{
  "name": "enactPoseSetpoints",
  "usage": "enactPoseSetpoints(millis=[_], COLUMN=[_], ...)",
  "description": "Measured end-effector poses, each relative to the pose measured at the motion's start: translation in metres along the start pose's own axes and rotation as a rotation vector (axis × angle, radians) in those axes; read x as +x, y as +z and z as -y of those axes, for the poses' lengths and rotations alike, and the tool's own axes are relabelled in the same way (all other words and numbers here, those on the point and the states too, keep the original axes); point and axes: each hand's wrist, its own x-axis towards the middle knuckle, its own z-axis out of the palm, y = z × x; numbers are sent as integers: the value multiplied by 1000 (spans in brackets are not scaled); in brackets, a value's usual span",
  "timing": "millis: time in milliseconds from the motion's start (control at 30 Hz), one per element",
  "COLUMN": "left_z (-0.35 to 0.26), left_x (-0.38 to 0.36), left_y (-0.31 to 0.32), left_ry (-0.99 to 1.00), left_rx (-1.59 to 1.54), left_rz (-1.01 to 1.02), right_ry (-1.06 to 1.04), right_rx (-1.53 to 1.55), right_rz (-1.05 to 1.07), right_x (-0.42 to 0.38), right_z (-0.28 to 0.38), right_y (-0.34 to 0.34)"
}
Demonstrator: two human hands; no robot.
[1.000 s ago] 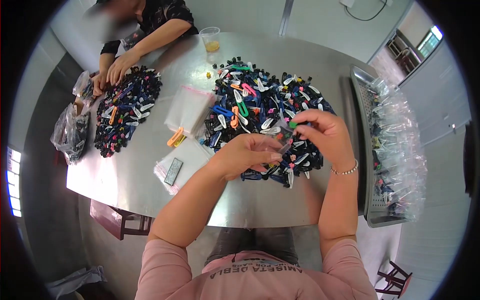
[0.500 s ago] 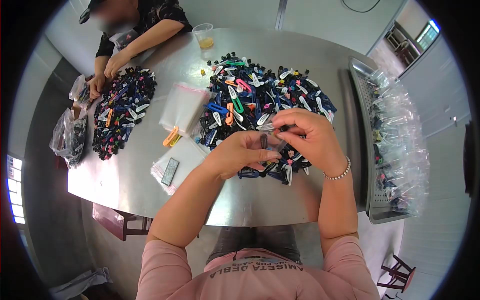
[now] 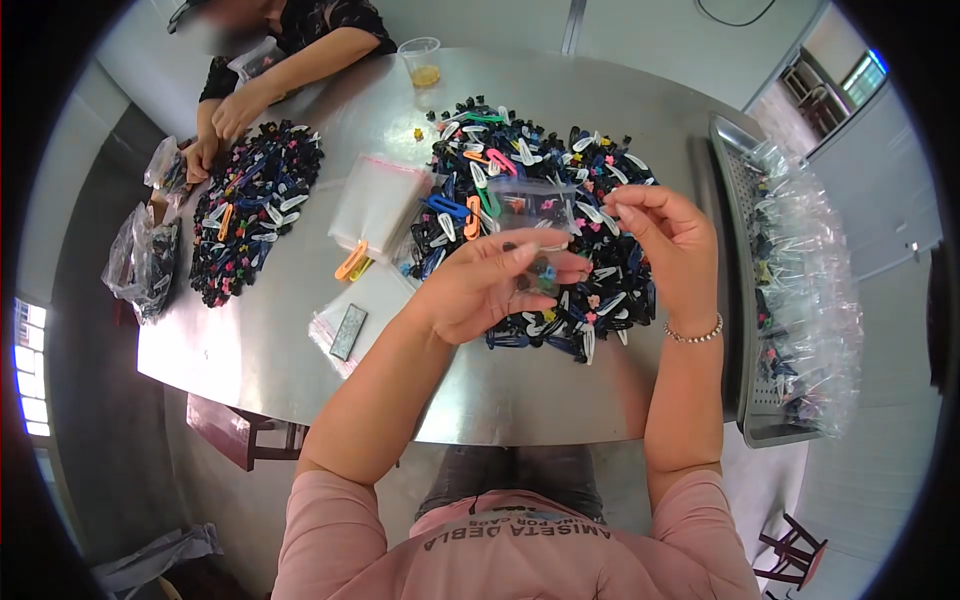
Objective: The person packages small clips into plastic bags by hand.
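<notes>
The metal worktop (image 3: 540,405) bears a clip pile (image 3: 607,262); above it, the left hand's (image 3: 480,287) half-closed grip holds a clear bag (image 3: 532,213), long axis 12-to-6; the right hand (image 3: 668,228), at 2 o'clock, nearly pinches, any hold unclear

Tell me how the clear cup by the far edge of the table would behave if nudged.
The clear cup would probably tip fairly easily, being wider at the rim than the base. It may slide on the smooth metal table, and the yellowish liquid low inside would likely slosh.

Left grip (image 3: 482,288) curls loosely; right grip (image 3: 672,232) holds thumb beside forefinger.
</notes>
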Motion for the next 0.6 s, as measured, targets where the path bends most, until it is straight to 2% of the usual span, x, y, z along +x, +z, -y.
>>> enactPoseSetpoints(millis=[167,233,267,333,367,400,467,533,567,600], left_z=[-4,-11,-13,-14,-13,-11,-7,-9,-9,-8], left_x=[-1,-7,-8,-9,-7,-6,-5,-6,-6,-6], left_y=[-2,5,5,5,6,6,5,8,9,6], left_ry=[30,147,145,147,110,111,74,58,43,43], left_rx=[-46,128,126,136,135,133,175,196,213,211], left_rz=[50,127,132,82,-2,2,-65,-78,-97,-91], right_ry=[31,59,68,81,168,254,218,293,379,380], right_rx=[-123,-168,-207,-252,-394,-534,-582,-849,-858,-863], right_rz=[4,-15,-68,-125,-107,-89,-30,-8,-61,-65], right_x=[2,3,7,10,11,11,11,11,11,10], right_z=[-3,-4,-9,-18,-22,-27,-38,-38,-36,-41], right_y=[-3,-12,-22,-36,-42,-46,-49,-46,-44,-48])
